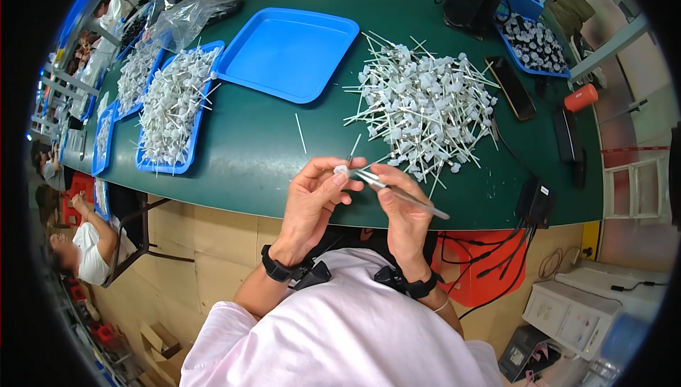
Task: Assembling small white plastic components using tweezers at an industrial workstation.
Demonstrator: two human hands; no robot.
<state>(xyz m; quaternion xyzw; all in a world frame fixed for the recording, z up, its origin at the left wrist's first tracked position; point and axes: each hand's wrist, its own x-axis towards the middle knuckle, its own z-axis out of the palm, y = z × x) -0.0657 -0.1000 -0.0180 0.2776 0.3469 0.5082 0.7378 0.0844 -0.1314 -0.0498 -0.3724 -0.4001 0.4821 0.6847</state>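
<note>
Just past the table's near edge, my left hand point(306, 199) pinches a small white plastic piece with a thin stem point(341, 171) between thumb and fingertips. My right hand point(406, 220) is closed around metal tweezers point(420, 206), whose tips meet the piece at the left fingertips. Whether the tips grip it cannot be made out. Beyond my right hand lies a large heap of white stemmed pieces point(425, 103) on the green table point(262, 146). One loose pale stick point(301, 134) lies beyond my left hand.
A flat blue tray point(287, 53) stands ahead. Left of it, a blue tray point(186, 167) holds more stemmed pieces. At right are a phone point(511, 89), a black bag point(474, 0), a tray of dark-and-clear parts point(532, 43) and a cabled black box point(534, 202). Other people sit at left.
</note>
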